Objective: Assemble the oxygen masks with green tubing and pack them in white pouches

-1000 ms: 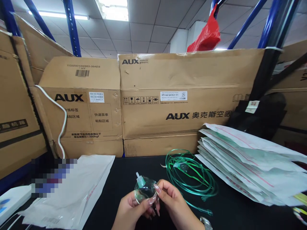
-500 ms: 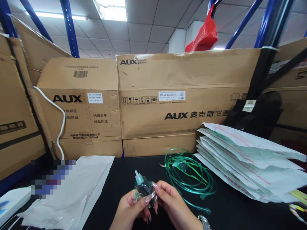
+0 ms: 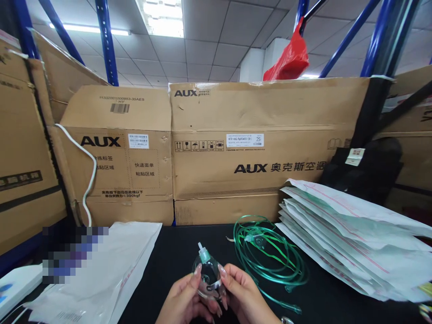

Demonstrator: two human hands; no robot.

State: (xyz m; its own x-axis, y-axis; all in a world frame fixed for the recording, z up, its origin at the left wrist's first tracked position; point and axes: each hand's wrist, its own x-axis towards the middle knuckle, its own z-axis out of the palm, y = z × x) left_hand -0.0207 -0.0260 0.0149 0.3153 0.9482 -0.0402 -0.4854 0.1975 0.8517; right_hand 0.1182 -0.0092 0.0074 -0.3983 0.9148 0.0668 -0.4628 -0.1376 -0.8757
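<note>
Clear mask point(image 3: 211, 270) in head view: above the black surface point(image 3: 175, 245), between the 2 hands, with its green connector point(image 3: 204, 256) pointing up.
Left hand point(image 3: 183, 293): thumb and fingers pinch the left side.
Right hand point(image 3: 243, 289): thumb and fingers pinch the right side.
Mask feel: probably light, soft, slightly slippery; sides seem best for gentle holding, thin plastic may bend.
Green tubing point(image 3: 261, 271): coiled beyond the right hand.

I see a mask point(image 3: 210, 271) of clear, glossy plastic, smooth, shiny plastic tubing point(image 3: 261, 273), matt cardboard boxes point(image 3: 205, 173), a crinkled, shiny plastic bag point(image 3: 287, 57), a matt table point(image 3: 177, 243)
</note>
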